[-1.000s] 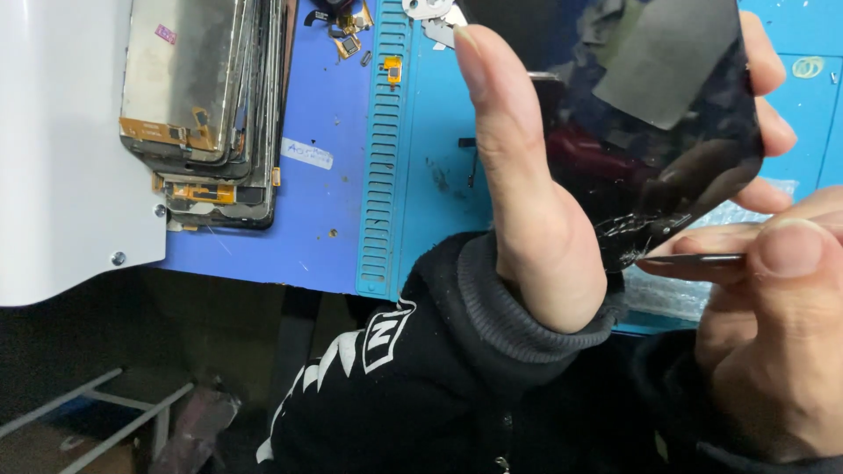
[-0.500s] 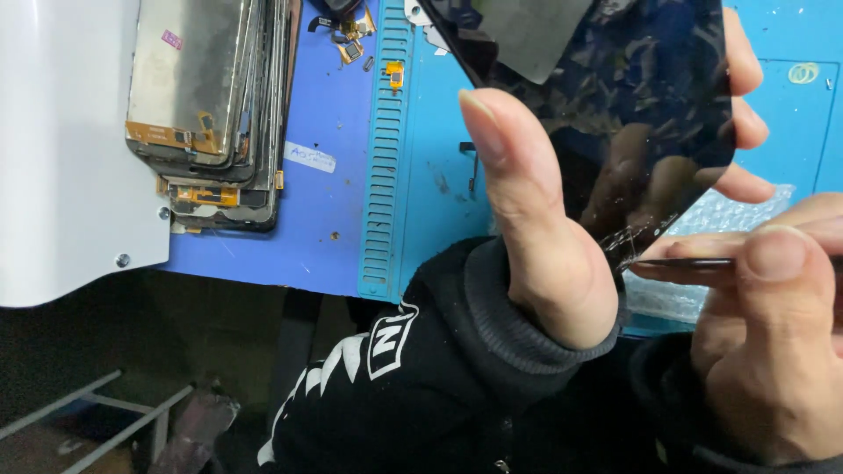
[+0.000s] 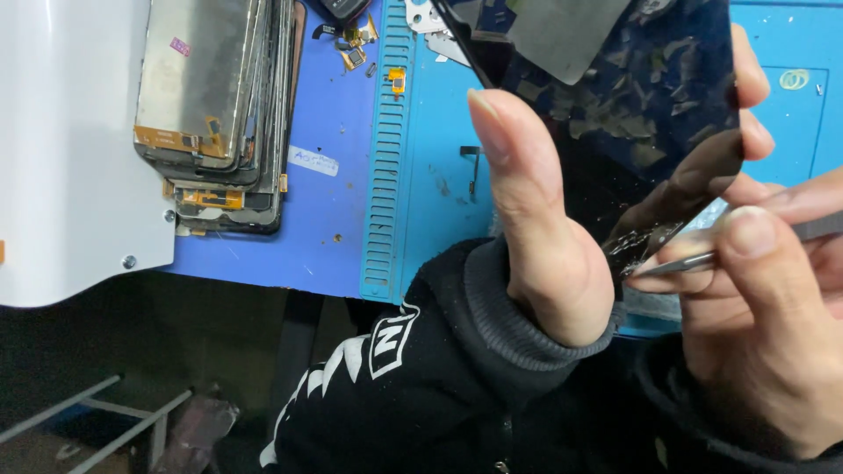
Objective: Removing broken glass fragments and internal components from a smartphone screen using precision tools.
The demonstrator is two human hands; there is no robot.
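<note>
My left hand [image 3: 544, 254] grips a dark phone screen panel [image 3: 632, 114], thumb along its near edge and fingers behind its right side. The panel is held upright above the blue mat and its lower corner [image 3: 641, 241] is cracked. My right hand [image 3: 764, 316] pinches metal tweezers [image 3: 694, 261] between thumb and fingers. The tweezer tip touches the cracked lower corner of the panel. Both wrists wear black sleeves with grey cuffs.
A stack of old phone screens [image 3: 211, 105] lies on the blue work mat [image 3: 421, 175] at the upper left. A white machine cover [image 3: 61, 149] fills the left edge. Small flex parts [image 3: 356, 48] and a metal bracket [image 3: 421, 13] lie at the top. A metal frame [image 3: 105, 421] stands below the table edge.
My left hand has raised and tilted the screen panel higher in view. The tweezers in my right hand stay at its cracked lower corner.
</note>
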